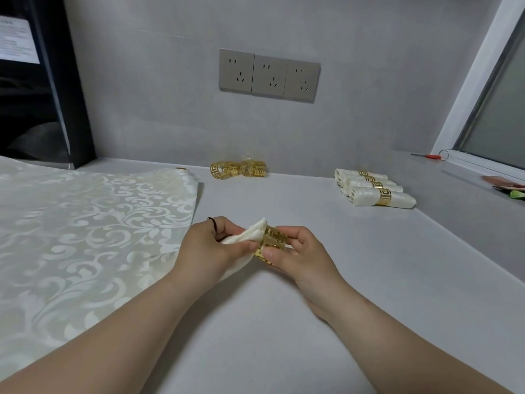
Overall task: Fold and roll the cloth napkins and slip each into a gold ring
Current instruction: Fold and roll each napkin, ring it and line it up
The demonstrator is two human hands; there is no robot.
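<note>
Napkin (pixel 252 236) clamped in left hand (pixel 210 248), ring (pixel 272 245) pinched in right hand (pixel 305 251) — napkin axis laid left-to-right, tip at ring mouth.

The desk (pixel 284 322) is a plain pale grey. Over its left side lies a flat cloth (pixel 85 237), cream, woven with a glossier, whiter pattern of scrolling leaves and flowers. The rolled napkin (pixel 247 237) in the left hand (pixel 210 245) is the same cream. The gold ring (pixel 272 241) in the right hand (pixel 301 251) is shiny yellow gold, cut through in a Greek-key fret. Spare rings (pixel 238 169) at the desk's far edge show the same gold and fret. Three finished rolls (pixel 372 189) near the far right corner are cream with gold fret bands. The wall sockets (pixel 269 75) are grey-beige.
</note>
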